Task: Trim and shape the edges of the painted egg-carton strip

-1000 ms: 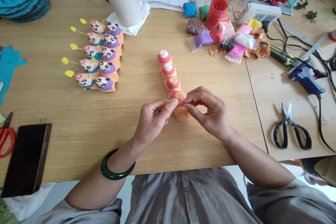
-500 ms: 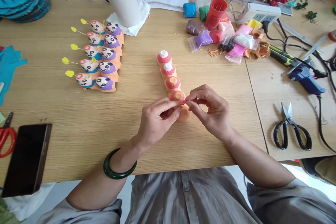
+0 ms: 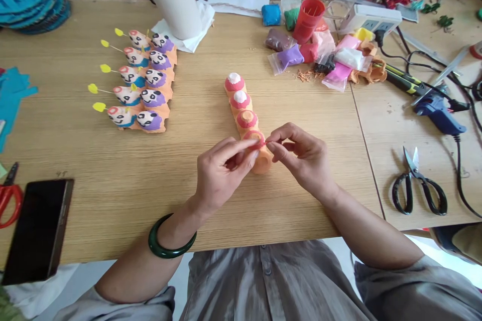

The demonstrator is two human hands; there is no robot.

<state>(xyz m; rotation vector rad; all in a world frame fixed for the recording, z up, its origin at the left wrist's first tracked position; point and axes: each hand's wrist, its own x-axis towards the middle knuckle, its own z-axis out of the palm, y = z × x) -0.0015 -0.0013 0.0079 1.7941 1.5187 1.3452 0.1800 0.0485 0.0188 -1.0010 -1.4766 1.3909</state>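
A small bit of pinkish-red clay is pinched between the fingertips of my left hand. My right hand pinches the other side of the same bit, thumb against forefinger. Beneath the fingers lies an orange egg-carton strip with a row of bumps. Its two far bumps have white tops above red clay; the middle ones carry red rings around orange tops. The nearest bump is bare orange, partly hidden by my left fingers.
Painted carton figures with yellow tags stand to the left, near a white bottle. Clay packets and a red cup lie at the back right. Black-handled scissors, a blue glue gun and a phone flank my arms.
My left hand has shifted slightly left, and a small gap shows between the two hands' fingertips, with the red clay stretched thin there. The carton strip stays in place.
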